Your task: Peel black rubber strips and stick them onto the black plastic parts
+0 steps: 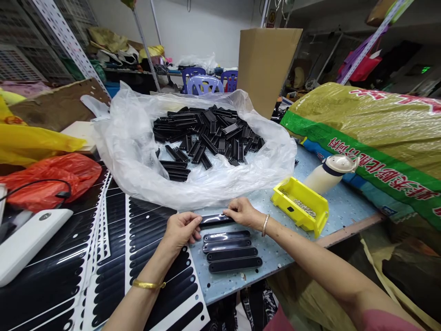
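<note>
My left hand point(179, 231) and my right hand point(242, 213) pinch the two ends of a glossy black plastic bar point(216, 219) on the pale blue speckled tabletop point(213, 287). Just below it lie several similar black bars point(231, 252) side by side. A stack of white sheets printed with black oblong strips point(161, 271) lies under my left wrist. Beyond my hands, a clear plastic bag point(138, 161) holds a heap of black ribbed plastic pieces point(210, 133).
A yellow tray of small metal parts point(299, 205) and a white bottle point(327, 174) stand to the right, before a large woven sack point(379, 138). A cardboard box point(265, 64) rises behind the bag. A red plastic bag point(48, 181) and a white device point(31, 243) lie at left.
</note>
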Demonstrator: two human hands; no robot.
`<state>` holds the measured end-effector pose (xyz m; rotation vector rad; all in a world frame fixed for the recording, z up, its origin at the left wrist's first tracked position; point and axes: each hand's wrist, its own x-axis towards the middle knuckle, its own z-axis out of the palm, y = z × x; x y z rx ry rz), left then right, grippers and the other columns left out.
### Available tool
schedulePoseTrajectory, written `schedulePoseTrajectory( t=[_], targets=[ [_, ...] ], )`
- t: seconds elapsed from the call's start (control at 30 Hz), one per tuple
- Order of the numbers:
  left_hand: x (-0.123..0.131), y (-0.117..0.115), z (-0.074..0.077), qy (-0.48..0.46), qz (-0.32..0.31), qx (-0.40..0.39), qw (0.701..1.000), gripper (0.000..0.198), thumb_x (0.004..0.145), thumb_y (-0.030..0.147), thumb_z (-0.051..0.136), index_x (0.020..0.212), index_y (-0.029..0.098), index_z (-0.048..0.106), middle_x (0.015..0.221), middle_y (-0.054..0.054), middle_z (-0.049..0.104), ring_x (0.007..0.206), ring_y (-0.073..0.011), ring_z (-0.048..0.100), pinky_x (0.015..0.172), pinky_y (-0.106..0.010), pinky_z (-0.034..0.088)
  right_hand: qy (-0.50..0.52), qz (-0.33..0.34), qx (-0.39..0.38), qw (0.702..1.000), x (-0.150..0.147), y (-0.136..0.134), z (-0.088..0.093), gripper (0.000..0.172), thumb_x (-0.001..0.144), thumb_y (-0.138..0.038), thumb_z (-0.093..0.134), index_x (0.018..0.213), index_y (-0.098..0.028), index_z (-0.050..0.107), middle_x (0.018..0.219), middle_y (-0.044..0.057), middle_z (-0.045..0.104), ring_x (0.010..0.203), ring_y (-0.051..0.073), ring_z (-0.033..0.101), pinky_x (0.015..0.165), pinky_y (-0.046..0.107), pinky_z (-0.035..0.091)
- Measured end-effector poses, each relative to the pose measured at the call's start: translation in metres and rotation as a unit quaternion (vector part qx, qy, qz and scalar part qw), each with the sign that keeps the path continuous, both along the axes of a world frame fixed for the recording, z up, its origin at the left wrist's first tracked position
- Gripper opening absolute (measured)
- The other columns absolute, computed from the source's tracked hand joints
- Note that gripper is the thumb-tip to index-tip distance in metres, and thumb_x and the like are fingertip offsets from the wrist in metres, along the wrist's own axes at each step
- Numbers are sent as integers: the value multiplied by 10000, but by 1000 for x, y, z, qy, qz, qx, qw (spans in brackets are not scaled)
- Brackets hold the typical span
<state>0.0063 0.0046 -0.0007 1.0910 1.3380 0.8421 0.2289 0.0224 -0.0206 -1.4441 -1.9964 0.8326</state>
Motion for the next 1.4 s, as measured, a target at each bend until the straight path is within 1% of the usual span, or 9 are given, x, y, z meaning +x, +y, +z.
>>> schedulePoseTrajectory(
  t=[0.17, 0.27, 0.47, 0.6, 0.7, 0.9, 1.13, 1.3, 1.4],
  targets=[
    [-3, 0, 1, 33, -28, 1, 999, 377, 573, 444, 718, 770, 124, 681, 473, 7, 594, 397, -171, 603, 327, -220, 408, 23, -22, -15, 999, 13, -2, 8, 384, 859, -210, 515, 482, -138, 526, 463, -41, 408, 489, 81, 363, 498, 222, 246],
    [-6, 2, 0, 153, -63, 33, 986, 387, 673, 430, 635, 889, 120, 718, 482, 2, 602, 408, -182, 593, 373, -257, 423, 31, -33, -12, 999, 21, -7, 13, 364, 883, -258, 516, 565, -127, 635, 501, -14, 514, 517, 99, 438, 502, 216, 286],
    [5, 4, 11, 435, -133, 199, 868, 409, 820, 442, 560, 1075, 179, 743, 703, -60, 717, 710, -246, 681, 699, -339, 486, 30, -33, -43, 998, 16, -17, 13, 181, 799, -240, 669, 681, -130, 752, 560, 18, 632, 561, 117, 516, 508, 206, 338],
    [19, 5, 17, 528, -233, 232, 783, 381, 782, 433, 647, 1109, 254, 724, 890, -84, 730, 845, -275, 672, 719, -336, 463, 69, -39, -51, 996, 13, -21, 11, 166, 801, -174, 629, 678, -130, 732, 548, 5, 617, 545, 113, 541, 487, 189, 368],
    [23, 5, 19, 544, -256, 269, 752, 215, 818, 323, 616, 970, 243, 746, 827, -74, 707, 821, -258, 663, 699, -318, 447, 120, -58, -82, 988, 18, -24, 14, 183, 827, -223, 603, 714, -125, 708, 572, 5, 615, 529, 122, 574, 446, 181, 395],
    [25, -12, 29, 476, -179, 422, 751, 67, 789, 233, 631, 777, 210, 692, 759, -65, 691, 727, -229, 642, 665, -305, 429, 300, -134, -135, 935, 23, -38, 30, 525, 831, -636, 563, 832, -117, 636, 697, 50, 621, 566, 205, 676, 348, 211, 455],
    [34, -42, 42, 382, -24, 534, 754, 191, 864, 206, 535, 690, 194, 612, 619, -63, 630, 596, -201, 615, 609, -299, 426, 544, -193, -157, 802, 7, -53, 40, 689, 747, -708, 637, 1080, -109, 575, 936, 158, 671, 719, 256, 711, 442, 272, 542],
    [54, -54, 44, 383, 27, 558, 736, 233, 875, 208, 537, 642, 214, 544, 566, -42, 575, 543, -187, 567, 554, -303, 392, 531, -130, -143, 825, -20, -64, 52, 539, 730, -595, 724, 981, -134, 601, 773, 49, 625, 579, 172, 633, 415, 230, 483],
    [69, -66, 43, 367, 53, 556, 744, 239, 865, 213, 529, 627, 231, 507, 535, -32, 534, 515, -188, 535, 520, -313, 375, 488, -153, -79, 856, -37, -68, 57, 401, 747, -494, 744, 899, -154, 594, 638, -35, 520, 521, 102, 503, 449, 196, 417]
  ],
)
